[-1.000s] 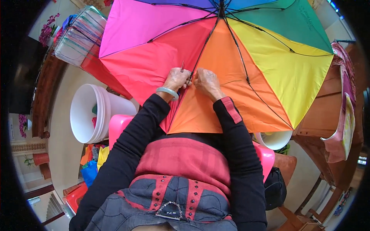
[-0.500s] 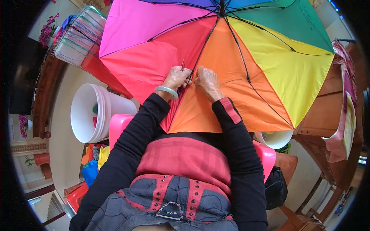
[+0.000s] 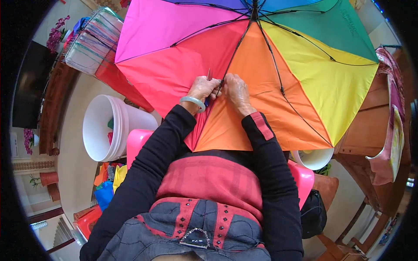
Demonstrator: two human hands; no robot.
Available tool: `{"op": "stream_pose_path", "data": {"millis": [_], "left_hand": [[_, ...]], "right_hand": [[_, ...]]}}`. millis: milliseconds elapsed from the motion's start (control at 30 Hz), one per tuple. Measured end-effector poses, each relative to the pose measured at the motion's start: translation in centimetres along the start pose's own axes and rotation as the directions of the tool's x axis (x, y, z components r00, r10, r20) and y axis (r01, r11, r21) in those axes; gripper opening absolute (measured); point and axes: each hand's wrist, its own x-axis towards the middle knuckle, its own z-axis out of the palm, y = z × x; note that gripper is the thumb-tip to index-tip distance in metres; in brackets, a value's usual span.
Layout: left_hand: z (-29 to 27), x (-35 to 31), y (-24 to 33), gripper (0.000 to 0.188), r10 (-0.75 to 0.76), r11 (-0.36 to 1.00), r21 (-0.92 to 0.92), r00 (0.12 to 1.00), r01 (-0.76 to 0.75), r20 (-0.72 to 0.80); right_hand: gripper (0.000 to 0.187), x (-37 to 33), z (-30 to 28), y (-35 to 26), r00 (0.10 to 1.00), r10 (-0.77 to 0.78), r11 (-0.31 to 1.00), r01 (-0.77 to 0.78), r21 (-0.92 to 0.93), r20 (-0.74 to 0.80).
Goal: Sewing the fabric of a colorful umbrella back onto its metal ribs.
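Observation:
An open rainbow-coloured umbrella [image 3: 278,117] lies inside-up across my lap, its dark frame and ribs facing me. My left hand [image 3: 203,88], with a pale bangle at the wrist, is closed beside the rib [image 3: 230,58] between the red and orange panels. A small pointed metal tool [image 3: 209,75] sticks up out of it, and a bit of blue shows below the palm; the rest is hidden. On the orange side, my right hand [image 3: 237,93] has its fingers pinched together at the same rib, close against the left fingertips. Whatever it pinches is too small to make out.
A white bucket [image 3: 98,128] with coloured pieces inside lies tipped at left, near a pink chair [image 3: 138,141]. Another white container [image 3: 314,159] shows under the umbrella's right edge. Bundled umbrella frames [image 3: 93,43] stand far left; cloth hangs over wooden furniture [image 3: 361,126] at right.
My right hand has come nearer to the left one, its fingertips now at the rib. The left hand keeps its hold on the tool. The whole view has shifted slightly.

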Motion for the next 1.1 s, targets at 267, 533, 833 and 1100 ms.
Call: {"op": "stream_pose_path", "data": {"millis": [267,533,833,1100], "left_hand": [[1.1,-0.2,-0.7,0.020,-0.015,0.995,-0.098,0.987,0.000,-0.161],[1.0,0.2,0.0,0.021,-0.093,0.987,-0.136,0.991,0.079,-0.101],[1.1,1.1,0.4,0.017,-0.160,0.975,-0.162,0.986,0.152,-0.042],[-0.4,1.8,0.2,0.019,-0.088,0.986,-0.141,0.996,0.091,0.032]], "right_hand": [[0.009,0.0,-0.6,1.2,1.000,-0.001,1.000,0.001,0.025,-0.022],[0.012,0.0,-2.0,2.0,0.993,0.119,0.976,-0.120,0.183,0.015],[0.011,0.4,-2.3,2.4,0.986,0.146,0.929,-0.165,0.332,0.080],[0.010,1.2,-1.5,1.1,0.999,0.048,0.953,-0.051,0.298,0.017]]}}
